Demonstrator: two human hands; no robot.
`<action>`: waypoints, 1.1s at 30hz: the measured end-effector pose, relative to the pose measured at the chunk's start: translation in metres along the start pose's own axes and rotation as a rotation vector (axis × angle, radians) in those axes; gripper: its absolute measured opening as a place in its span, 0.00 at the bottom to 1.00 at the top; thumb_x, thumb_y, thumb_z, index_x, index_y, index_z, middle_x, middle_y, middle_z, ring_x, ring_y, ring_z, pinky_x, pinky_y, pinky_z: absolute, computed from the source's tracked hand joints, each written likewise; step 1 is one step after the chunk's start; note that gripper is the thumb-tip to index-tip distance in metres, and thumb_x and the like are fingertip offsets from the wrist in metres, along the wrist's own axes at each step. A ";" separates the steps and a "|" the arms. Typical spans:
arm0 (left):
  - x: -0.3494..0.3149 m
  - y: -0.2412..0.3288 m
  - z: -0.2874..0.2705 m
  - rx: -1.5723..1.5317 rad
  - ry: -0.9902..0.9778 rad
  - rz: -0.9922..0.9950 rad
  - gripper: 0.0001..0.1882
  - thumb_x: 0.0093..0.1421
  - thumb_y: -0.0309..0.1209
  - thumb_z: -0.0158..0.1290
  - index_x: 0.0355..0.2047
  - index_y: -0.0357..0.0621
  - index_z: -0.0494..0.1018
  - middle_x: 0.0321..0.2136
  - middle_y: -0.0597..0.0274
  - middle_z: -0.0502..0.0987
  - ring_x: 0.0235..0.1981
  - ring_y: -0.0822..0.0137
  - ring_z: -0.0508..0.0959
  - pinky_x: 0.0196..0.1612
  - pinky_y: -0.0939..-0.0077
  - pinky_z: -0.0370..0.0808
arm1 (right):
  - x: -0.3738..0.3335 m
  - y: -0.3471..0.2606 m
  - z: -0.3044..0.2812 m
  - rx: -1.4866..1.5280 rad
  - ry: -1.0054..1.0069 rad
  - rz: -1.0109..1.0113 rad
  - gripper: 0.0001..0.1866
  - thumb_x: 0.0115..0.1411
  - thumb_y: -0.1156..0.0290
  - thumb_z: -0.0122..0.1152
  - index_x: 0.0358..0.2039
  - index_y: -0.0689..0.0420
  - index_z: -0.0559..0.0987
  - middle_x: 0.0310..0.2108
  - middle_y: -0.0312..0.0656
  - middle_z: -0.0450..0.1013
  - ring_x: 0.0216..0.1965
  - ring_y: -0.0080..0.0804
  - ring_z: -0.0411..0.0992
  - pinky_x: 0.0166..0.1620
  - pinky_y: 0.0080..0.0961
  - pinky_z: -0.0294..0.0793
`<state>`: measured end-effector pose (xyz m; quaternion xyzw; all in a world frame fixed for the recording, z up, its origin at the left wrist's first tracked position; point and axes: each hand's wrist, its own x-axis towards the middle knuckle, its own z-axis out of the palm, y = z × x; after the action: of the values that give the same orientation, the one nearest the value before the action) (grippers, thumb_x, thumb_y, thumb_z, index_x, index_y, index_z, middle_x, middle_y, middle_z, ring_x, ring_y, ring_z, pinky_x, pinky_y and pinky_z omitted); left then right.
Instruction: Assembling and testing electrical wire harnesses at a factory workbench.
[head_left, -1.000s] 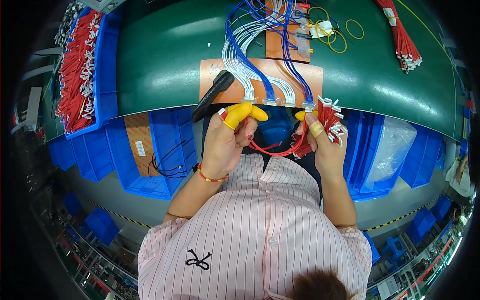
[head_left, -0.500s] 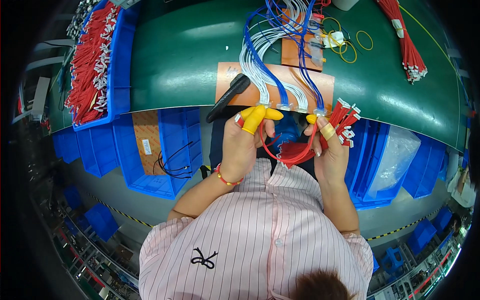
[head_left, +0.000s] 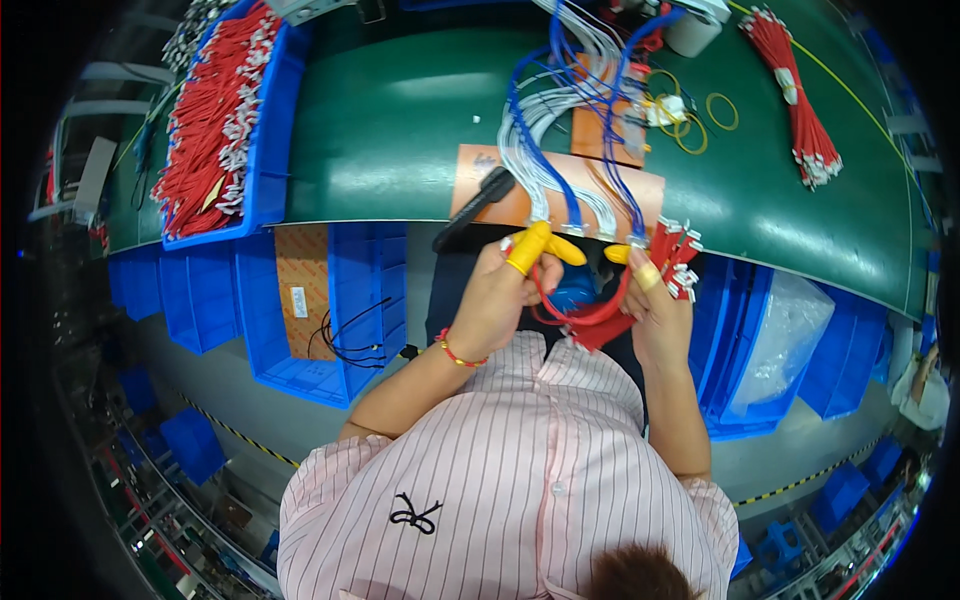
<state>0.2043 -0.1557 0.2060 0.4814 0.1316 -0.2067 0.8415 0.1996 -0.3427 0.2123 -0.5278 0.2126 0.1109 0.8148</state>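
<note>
Beyond left hand [head_left: 497, 295], red wires [head_left: 215, 130] in bin [head_left: 278, 120]

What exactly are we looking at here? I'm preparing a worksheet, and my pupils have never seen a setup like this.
There is no machine here: a person works with their own left hand and right hand, both wearing yellow finger covers. A wide fisheye camera on the person's head looks down, so straight edges seem to bend and the striped shirt fills the lower part.

On the green table lie an orange board with blue wires and white wires running over it, some yellow rings and a tied red bundle. At left, a blue bin holds more red wires.

Both hands hold red wires, which curve between them; the white-tipped ends stick out by the right hand.
</note>
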 end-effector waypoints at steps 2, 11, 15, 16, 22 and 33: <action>-0.005 -0.003 0.001 0.099 0.026 0.077 0.20 0.69 0.40 0.39 0.35 0.34 0.71 0.17 0.66 0.67 0.18 0.79 0.62 0.23 0.82 0.60 | 0.001 -0.005 -0.003 0.026 -0.067 0.019 0.09 0.61 0.67 0.59 0.30 0.61 0.76 0.13 0.24 0.56 0.14 0.11 0.50 0.19 0.16 0.46; -0.017 -0.002 0.013 -0.198 -0.078 -0.056 0.19 0.70 0.43 0.36 0.30 0.41 0.66 0.16 0.71 0.59 0.14 0.80 0.56 0.18 0.85 0.57 | -0.013 0.000 -0.014 -0.018 -0.034 0.035 0.09 0.60 0.68 0.61 0.31 0.61 0.77 0.14 0.25 0.59 0.15 0.11 0.52 0.20 0.15 0.47; -0.014 -0.008 0.008 -0.156 -0.072 -0.038 0.20 0.70 0.42 0.34 0.29 0.42 0.65 0.17 0.72 0.59 0.14 0.80 0.54 0.18 0.85 0.55 | -0.006 0.002 -0.009 -0.020 -0.009 0.013 0.09 0.59 0.68 0.62 0.29 0.60 0.76 0.14 0.25 0.60 0.15 0.11 0.52 0.20 0.15 0.48; -0.013 -0.008 0.006 -0.156 -0.063 -0.025 0.20 0.69 0.42 0.34 0.29 0.41 0.66 0.17 0.71 0.59 0.14 0.80 0.55 0.18 0.84 0.55 | -0.004 0.002 -0.008 -0.015 -0.013 0.004 0.09 0.59 0.67 0.63 0.28 0.59 0.76 0.14 0.25 0.60 0.16 0.11 0.52 0.20 0.15 0.48; -0.009 -0.007 0.003 -0.099 -0.016 0.010 0.20 0.69 0.42 0.34 0.32 0.39 0.67 0.17 0.70 0.62 0.15 0.79 0.59 0.19 0.82 0.61 | -0.001 -0.001 -0.001 -0.098 0.012 -0.018 0.07 0.60 0.69 0.59 0.27 0.56 0.73 0.14 0.25 0.58 0.14 0.11 0.52 0.20 0.15 0.49; -0.003 -0.007 -0.004 -0.078 -0.066 0.030 0.20 0.69 0.42 0.35 0.32 0.38 0.67 0.18 0.69 0.62 0.15 0.78 0.60 0.19 0.81 0.62 | 0.000 -0.001 -0.002 -0.103 0.043 -0.027 0.08 0.59 0.68 0.61 0.29 0.59 0.75 0.15 0.26 0.61 0.15 0.11 0.53 0.20 0.15 0.49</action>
<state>0.1982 -0.1553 0.1997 0.4432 0.1043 -0.2048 0.8664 0.1996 -0.3449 0.2118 -0.5743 0.2168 0.0995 0.7831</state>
